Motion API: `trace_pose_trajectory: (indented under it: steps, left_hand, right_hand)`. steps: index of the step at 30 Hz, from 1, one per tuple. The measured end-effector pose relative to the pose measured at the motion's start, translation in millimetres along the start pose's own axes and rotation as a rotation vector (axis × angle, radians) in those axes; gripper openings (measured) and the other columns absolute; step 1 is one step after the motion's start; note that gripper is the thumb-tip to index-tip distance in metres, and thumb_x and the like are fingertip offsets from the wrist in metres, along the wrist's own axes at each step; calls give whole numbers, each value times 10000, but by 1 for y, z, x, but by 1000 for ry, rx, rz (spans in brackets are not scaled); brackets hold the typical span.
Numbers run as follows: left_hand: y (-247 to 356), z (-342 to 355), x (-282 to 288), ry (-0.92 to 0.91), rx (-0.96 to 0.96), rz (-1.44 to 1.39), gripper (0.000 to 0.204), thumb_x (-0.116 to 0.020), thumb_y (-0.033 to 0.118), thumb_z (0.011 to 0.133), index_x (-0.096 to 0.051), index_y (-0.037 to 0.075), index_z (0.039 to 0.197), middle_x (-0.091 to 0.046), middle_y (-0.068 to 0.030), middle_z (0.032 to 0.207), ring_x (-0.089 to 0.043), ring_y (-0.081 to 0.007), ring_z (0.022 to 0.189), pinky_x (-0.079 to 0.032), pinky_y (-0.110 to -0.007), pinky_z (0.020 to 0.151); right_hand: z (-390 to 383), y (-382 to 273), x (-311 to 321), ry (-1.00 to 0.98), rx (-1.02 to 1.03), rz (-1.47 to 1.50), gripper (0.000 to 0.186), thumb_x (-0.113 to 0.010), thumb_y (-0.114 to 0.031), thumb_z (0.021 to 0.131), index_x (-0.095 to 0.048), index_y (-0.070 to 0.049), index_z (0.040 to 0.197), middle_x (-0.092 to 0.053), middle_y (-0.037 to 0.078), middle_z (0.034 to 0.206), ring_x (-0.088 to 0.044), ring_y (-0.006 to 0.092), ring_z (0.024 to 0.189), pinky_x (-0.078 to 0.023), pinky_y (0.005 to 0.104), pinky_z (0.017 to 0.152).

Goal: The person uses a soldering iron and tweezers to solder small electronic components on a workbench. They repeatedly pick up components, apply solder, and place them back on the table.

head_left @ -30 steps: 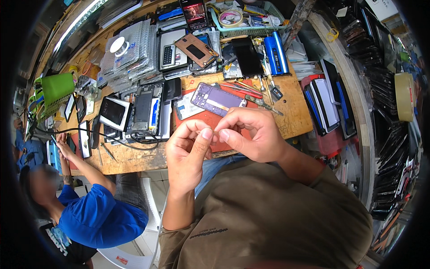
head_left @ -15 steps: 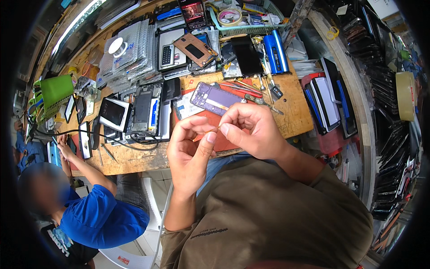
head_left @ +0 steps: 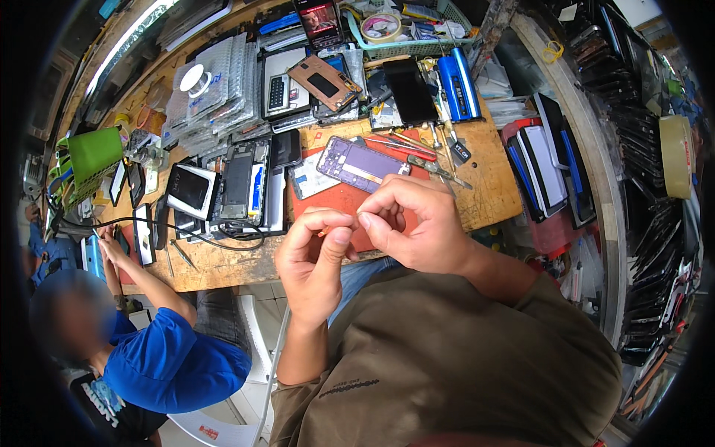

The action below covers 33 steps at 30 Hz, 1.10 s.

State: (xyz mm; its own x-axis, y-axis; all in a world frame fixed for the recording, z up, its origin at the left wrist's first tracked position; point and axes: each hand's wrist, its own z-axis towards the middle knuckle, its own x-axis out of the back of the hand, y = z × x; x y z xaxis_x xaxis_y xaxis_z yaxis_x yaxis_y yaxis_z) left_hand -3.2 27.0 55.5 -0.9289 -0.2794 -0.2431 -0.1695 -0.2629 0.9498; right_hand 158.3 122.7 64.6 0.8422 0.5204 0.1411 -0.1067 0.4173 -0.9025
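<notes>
Over the front edge of the workbench, my left hand (head_left: 311, 261) pinches a small orange-brown strip (head_left: 323, 232) between thumb and fingers; most of the strip is hidden. My right hand (head_left: 421, 223) is closed in a pinch right beside it, fingertips almost touching those of the left. Whatever lies between the right fingertips is too small to make out. Just beyond both hands, a purple phone frame (head_left: 359, 164) lies on an orange-red mat (head_left: 316, 200), partly over a white sheet (head_left: 307, 179).
Tweezers (head_left: 402, 146) and screwdrivers lie behind the frame. Opened phones (head_left: 242, 182) and a black cable (head_left: 171, 223) are at left, bubble-wrap sheets (head_left: 216, 93) farther back. A blue cylinder (head_left: 459, 88) stands at back right. A co-worker in blue (head_left: 175, 357) sits at left.
My hands have drawn slightly apart at the fingertips, and the orange-brown strip that spanned them now shows only at my left fingers. The co-worker's hand has shifted slightly.
</notes>
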Motion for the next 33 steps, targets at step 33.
trace_pose_trajectory:
  steps: [33]
  left_hand:
    - [-4,5,15,-143,113,-100,168,-836,31,964,-680,21,1024,-684,-52,1017,-655,-119,893,-551,-274,798]
  right_hand:
    - [-3,-9,8,-157,-89,36,6,-770,-16,972,-774,-12,973,-715,22,803,-636,85,660,-479,268,583]
